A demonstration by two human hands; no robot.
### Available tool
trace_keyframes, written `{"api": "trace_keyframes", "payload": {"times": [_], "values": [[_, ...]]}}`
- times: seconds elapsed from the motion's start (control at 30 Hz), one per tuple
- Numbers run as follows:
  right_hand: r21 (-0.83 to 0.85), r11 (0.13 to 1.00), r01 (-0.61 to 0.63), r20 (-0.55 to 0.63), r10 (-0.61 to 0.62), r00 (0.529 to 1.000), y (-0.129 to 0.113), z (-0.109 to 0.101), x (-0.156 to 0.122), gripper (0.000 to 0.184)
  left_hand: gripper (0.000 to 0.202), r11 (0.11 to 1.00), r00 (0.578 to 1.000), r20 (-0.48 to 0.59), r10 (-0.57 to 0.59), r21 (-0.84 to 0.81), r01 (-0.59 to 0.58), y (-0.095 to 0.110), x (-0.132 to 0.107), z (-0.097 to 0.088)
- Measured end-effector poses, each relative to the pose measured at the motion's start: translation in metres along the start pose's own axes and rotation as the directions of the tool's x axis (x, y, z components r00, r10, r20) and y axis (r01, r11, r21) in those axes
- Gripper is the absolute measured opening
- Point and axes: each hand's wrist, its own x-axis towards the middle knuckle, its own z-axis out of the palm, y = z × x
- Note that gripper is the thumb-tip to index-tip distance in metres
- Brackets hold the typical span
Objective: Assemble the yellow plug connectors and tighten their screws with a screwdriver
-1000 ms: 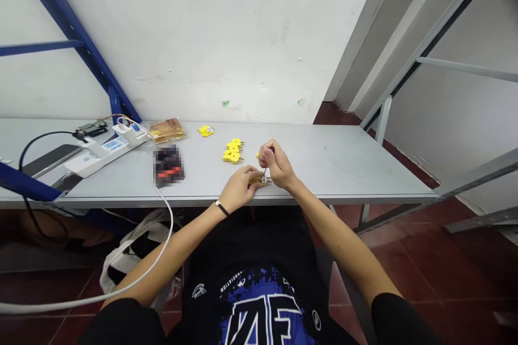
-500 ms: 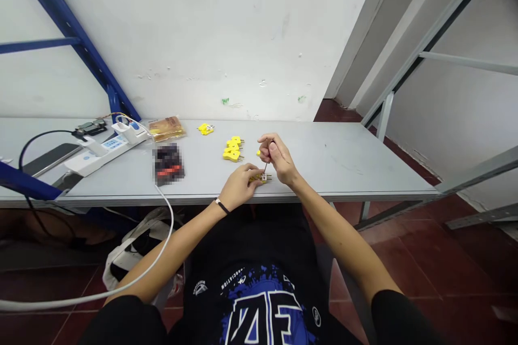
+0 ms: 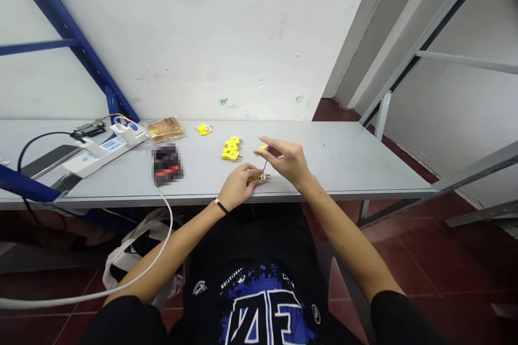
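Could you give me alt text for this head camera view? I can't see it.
Seen from the wearer's head, a left hand holds a small yellow two-pin plug on a grey table, while a right hand brings a thin screwdriver to it. More yellow plugs lie nearby, left of them a white power strip.

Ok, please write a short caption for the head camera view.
Left hand and right hand at a yellow plastic plug with a thin metal screwdriver.

My left hand (image 3: 239,187) sits curled low at near centre; my right hand (image 3: 288,163) hangs just beyond and to its right, forefinger (image 3: 267,142) stretched out leftward.
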Motion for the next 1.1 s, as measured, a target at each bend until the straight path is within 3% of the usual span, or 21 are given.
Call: {"api": "trace_keyframes", "payload": {"times": [0.07, 0.2, 0.27, 0.4, 0.5, 0.6, 0.73, 0.97, 1.03, 1.1], "values": [[-0.012, 0.999, 0.042, 0.005, -0.042, 0.999, -0.001, 0.0, 0.0, 0.041, 0.025, 1.0, 1.0, 0.0, -0.001, 0.008, 0.001, 0.0, 0.0, 0.0], [0.248, 0.968, 0.039, 0.177, -0.085, 0.981, -0.008, -0.007, 0.002, 0.04, 0.024, 1.0, 1.0, -0.002, 0.003, 0.024, -0.003, -0.001, 0.0, 0.0], [0.291, 0.956, 0.042, 0.167, -0.093, 0.982, -0.011, -0.01, 0.003, 0.036, 0.025, 1.0, 1.0, -0.001, 0.005, 0.024, -0.005, 0.0, 0.0, 0.0], [0.033, 0.993, 0.114, -0.012, -0.114, 0.993, -0.008, -0.007, 0.002, 0.025, 0.025, 1.0, 1.0, 0.004, -0.001, 0.018, 0.001, 0.0, 0.0, 0.001], [-0.111, 0.984, 0.142, -0.059, -0.149, 0.987, -0.005, -0.001, 0.001, 0.026, 0.025, 1.0, 1.0, 0.0, -0.004, 0.012, 0.004, -0.001, 0.0, 0.001], [-0.001, 0.987, 0.162, -0.021, -0.162, 0.987, -0.005, -0.003, 0.002, 0.031, 0.025, 1.0, 1.0, 0.003, -0.006, 0.02, 0.006, -0.001, 0.0, 0.001], [0.227, 0.972, 0.057, 0.111, -0.084, 0.99, -0.007, -0.015, 0.005, 0.033, 0.025, 1.0, 1.0, 0.002, -0.003, 0.022, 0.003, 0.0, 0.0, 0.0], [-0.14, 0.983, 0.117, -0.021, -0.121, 0.992, -0.007, -0.012, 0.004, 0.022, 0.027, 1.0, 1.0, 0.004, -0.008, 0.024, 0.008, 0.0, 0.0, 0.0], [-0.115, 0.982, 0.151, 0.0, -0.152, 0.988, -0.008, -0.011, 0.004, 0.024, 0.027, 0.999, 1.0, 0.005, -0.005, 0.033, 0.005, -0.001, 0.001, 0.0], [0.012, 0.986, 0.166, 0.062, -0.166, 0.984, -0.011, -0.014, 0.004, 0.029, 0.026, 0.999, 1.0, 0.008, -0.004, 0.035, 0.003, -0.001, 0.001, 0.001]]}}
